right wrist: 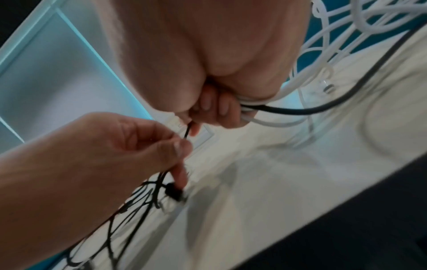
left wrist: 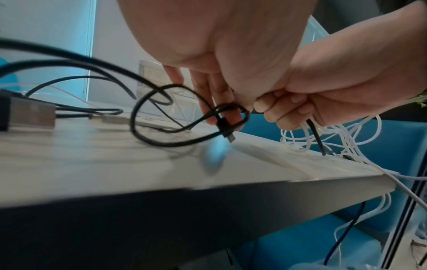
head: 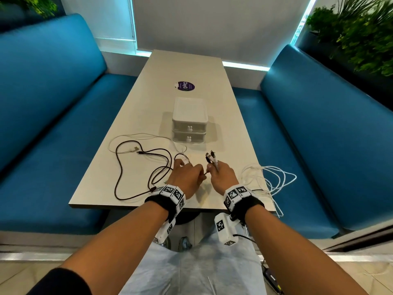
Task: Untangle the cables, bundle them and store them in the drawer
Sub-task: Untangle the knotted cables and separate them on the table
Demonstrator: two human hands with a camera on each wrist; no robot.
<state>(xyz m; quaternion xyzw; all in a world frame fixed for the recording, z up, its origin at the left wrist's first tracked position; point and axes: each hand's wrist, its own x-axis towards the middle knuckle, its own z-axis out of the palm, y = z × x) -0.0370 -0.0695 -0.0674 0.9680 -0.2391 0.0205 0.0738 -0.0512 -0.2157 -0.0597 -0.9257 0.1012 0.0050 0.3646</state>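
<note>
Our right hand [head: 223, 175] clenches the gathered cable plugs [head: 211, 158] upright near the shut mini drawer unit [head: 189, 122], so our left hand [head: 187, 177] can pinch and feed the black cable [head: 127, 158] across.

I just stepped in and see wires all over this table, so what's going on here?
A person is sorting cables at a table. The right hand grips a bunch of cable ends, plugs sticking up, with white cables trailing off the table edge. The left hand pinches a black cable that loops across the tabletop. The small drawer unit behind the hands has both drawers closed; nothing is bundled or stored yet.
</note>
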